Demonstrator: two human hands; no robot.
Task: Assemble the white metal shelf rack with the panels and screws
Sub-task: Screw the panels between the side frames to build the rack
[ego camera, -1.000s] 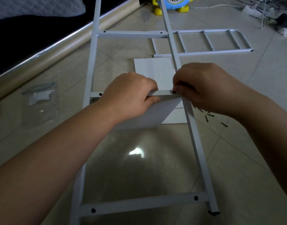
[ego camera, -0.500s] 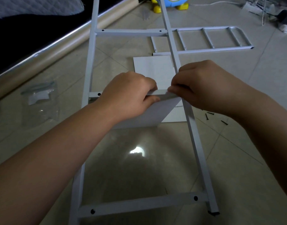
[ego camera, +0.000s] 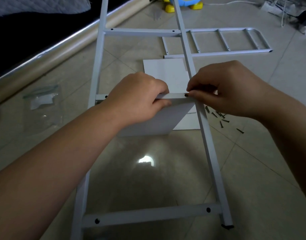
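Hands, left (ego camera: 136, 101), right (ego camera: 230, 90), on crossbar (ego camera: 176, 96) edge

White frame (ego camera: 209, 153) slanted over tiled floor (ego camera: 252, 170). Left hand (ego camera: 136, 99) grips middle crossbar (ego camera: 176, 96) with white panel (ego camera: 157, 122) held against its underside. Right hand (ego camera: 232, 94) pinches black screw (ego camera: 186, 95) at crossbar's right hole. Loose screws (ego camera: 221, 118) lie on floor just right of the rail.

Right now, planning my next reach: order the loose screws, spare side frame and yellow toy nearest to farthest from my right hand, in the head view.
1. Loose screws, scattered just beside the right hand.
2. Spare side frame, lying beyond it.
3. Yellow toy, far top edge.
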